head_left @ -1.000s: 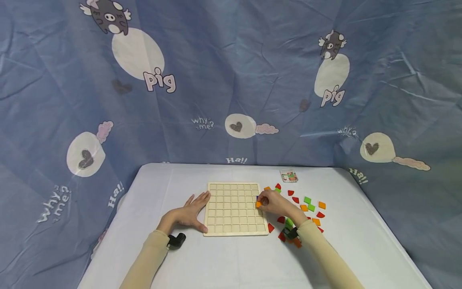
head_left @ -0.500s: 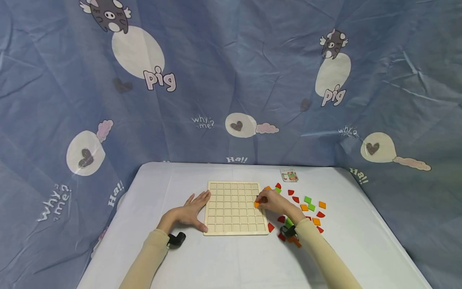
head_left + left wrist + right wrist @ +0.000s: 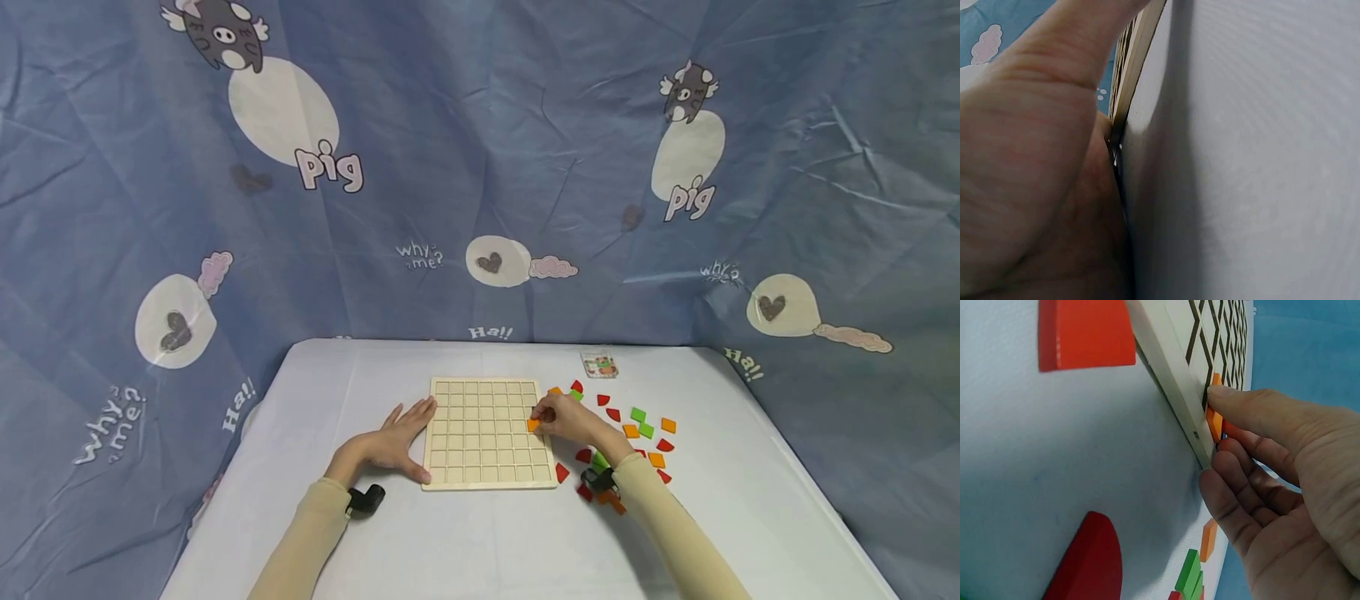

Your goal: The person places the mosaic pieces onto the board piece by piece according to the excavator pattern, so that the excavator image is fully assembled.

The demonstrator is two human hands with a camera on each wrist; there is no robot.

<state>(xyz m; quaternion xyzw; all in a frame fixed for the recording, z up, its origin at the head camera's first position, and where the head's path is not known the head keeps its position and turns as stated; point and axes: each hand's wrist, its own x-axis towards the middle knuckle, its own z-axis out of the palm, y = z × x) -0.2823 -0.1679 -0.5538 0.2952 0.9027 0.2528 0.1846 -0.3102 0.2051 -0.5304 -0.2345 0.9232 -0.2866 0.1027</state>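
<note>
A pale wooden grid board (image 3: 480, 442) lies flat on the white table. My left hand (image 3: 392, 443) rests at its left edge, fingers and thumb spread along the rim; in the left wrist view the palm (image 3: 1029, 169) fills the left side beside the board's edge (image 3: 1138, 62). At the board's right side, my right hand (image 3: 572, 419) pinches an orange square tile (image 3: 533, 425) between thumb and forefinger. The right wrist view has this tile (image 3: 1215, 422) tilted over the grid near the rim, its far side covered by the fingers. Behind those fingers a small dark piece is mostly hidden.
Loose red quarter-round pieces (image 3: 665, 446), green tiles (image 3: 638, 414) and orange tiles (image 3: 668, 426) lie scattered right of the board, some beneath the right forearm. A small printed card (image 3: 600, 365) lies near the back edge. A blue patterned cloth (image 3: 420, 183) hangs behind the table.
My right hand has shifted slightly left with the orange tile, from the board's right rim onto its outer column. The left hand has stayed in place.
</note>
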